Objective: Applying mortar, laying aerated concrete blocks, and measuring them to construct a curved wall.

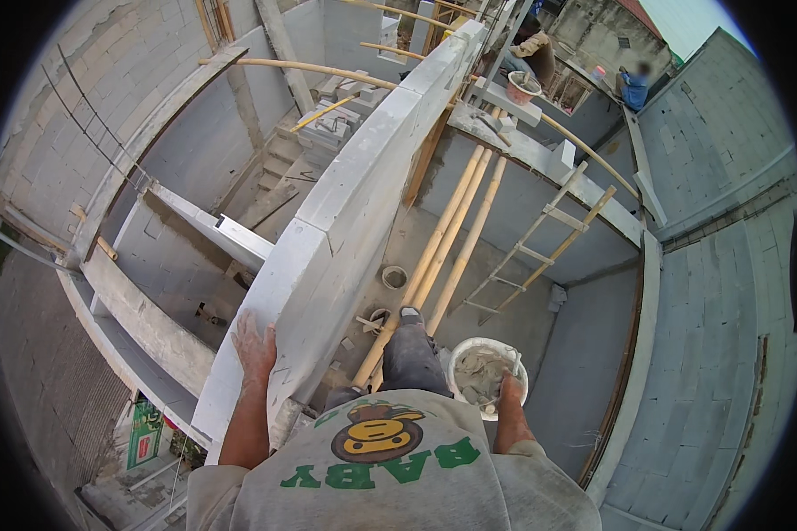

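Observation:
My left hand (255,347) rests, fingers spread, on the white block wall (350,203) running away from me. My right hand (511,392) is closed at the right rim of a white bucket (459,380) of grey mortar (482,373), apparently gripping the bucket; a short pale upright piece sticks up just above it. My shoe (411,315) and leg are over long bamboo poles (444,239) that span the room below, to the right of the wall.
A ladder (545,254) leans in the right room. A grey bucket (394,277) is on the floor below. Stairs (279,159) and stacked blocks (332,124) are left of the wall. Two people (533,53) (634,88) are on the far walls, near an orange bucket (522,85).

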Demonstrator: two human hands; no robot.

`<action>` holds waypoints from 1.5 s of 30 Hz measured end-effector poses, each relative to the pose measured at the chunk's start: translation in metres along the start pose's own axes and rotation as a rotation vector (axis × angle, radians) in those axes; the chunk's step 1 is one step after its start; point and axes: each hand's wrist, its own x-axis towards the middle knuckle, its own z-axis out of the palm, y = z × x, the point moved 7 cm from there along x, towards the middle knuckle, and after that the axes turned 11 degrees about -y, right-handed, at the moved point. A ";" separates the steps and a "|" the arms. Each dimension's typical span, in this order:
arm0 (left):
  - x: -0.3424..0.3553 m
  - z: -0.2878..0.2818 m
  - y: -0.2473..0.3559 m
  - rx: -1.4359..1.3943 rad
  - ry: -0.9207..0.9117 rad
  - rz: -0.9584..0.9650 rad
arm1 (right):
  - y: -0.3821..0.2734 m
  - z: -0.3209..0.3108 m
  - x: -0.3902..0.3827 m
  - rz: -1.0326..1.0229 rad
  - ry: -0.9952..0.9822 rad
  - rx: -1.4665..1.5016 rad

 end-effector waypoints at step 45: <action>0.672 0.195 0.603 0.259 -0.089 0.061 | -0.441 0.047 0.258 0.161 0.318 0.554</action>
